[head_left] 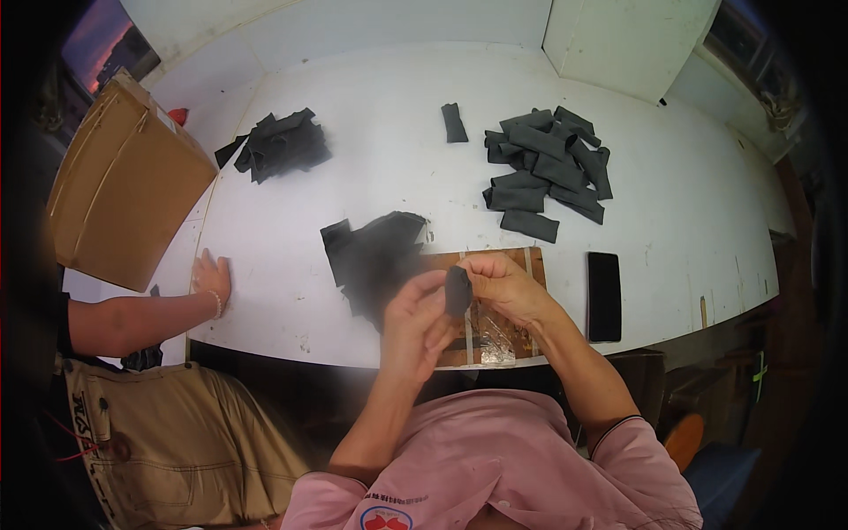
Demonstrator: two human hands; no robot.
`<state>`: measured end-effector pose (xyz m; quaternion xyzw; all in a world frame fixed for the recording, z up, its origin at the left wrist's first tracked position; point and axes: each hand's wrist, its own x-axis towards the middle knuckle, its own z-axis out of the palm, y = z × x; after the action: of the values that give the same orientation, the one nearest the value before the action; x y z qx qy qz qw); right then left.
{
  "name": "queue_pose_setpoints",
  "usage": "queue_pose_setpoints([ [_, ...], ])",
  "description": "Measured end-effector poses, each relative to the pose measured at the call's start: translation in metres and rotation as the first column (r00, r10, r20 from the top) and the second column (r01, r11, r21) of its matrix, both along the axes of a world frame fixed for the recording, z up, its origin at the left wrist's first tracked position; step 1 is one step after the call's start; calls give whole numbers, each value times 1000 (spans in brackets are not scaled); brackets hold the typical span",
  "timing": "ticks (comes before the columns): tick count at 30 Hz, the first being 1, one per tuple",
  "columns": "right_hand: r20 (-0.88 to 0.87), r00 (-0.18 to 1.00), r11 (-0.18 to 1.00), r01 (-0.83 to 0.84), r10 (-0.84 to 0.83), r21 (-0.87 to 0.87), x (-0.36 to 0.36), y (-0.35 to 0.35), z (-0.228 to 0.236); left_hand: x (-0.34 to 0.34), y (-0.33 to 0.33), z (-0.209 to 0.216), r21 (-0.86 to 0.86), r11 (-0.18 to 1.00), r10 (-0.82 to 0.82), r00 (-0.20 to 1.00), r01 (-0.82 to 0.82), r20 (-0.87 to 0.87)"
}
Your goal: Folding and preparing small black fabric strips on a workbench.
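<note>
Two hands meet above the near edge of the white table (pixel 671 230), and we take the wooden board (pixel 521 265) under them as our landmark. Our left hand (pixel 417 320) and right hand (pixel 505 287) both pinch one small black strip (pixel 458 291), fingers closed on it from either side, so the strip stands upright between them, just over the board's left half.

We count three heaps of dark cloth. One flat black heap (pixel 375 256) lies touching the board's left end. One heap of folded grey strips (pixel 548 168) sits beyond the board, toward the far right; we make out roughly a dozen pieces there, though the overlap hides the exact number. One black heap (pixel 281 144) lies well beyond the board to the far left. One single strip (pixel 454 123) lies alone between the two far heaps.

One black phone (pixel 604 296) lies just right of the board. One crumpled clear wrapper (pixel 496 340) rests on the board's near edge.

One cardboard box (pixel 124 185) stands far left of the board. One other person's hand (pixel 212 276), wearing a bracelet, rests flat on the table's edge beside that box.
</note>
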<state>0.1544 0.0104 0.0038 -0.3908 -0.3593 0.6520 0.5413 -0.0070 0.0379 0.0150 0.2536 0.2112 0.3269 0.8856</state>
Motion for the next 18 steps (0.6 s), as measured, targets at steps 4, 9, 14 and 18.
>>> queue_pose_setpoints([
  [4,99,994,998,31,-36,48,0,-3,3,9,-9,30,781,607,533,804,-146,-265],
  [9,477,800,927,257,-363,273,2,-11,31,10,7,40,960,280,510,850,-23,-129],
  [14,841,264,810,-248,-472,532,-4,-14,84,10,-5,50,686,630,483,875,-365,22],
  [18,891,149,858,-242,-429,453,-3,-12,38,2,0,15,628,725,407,911,-282,-61],
])
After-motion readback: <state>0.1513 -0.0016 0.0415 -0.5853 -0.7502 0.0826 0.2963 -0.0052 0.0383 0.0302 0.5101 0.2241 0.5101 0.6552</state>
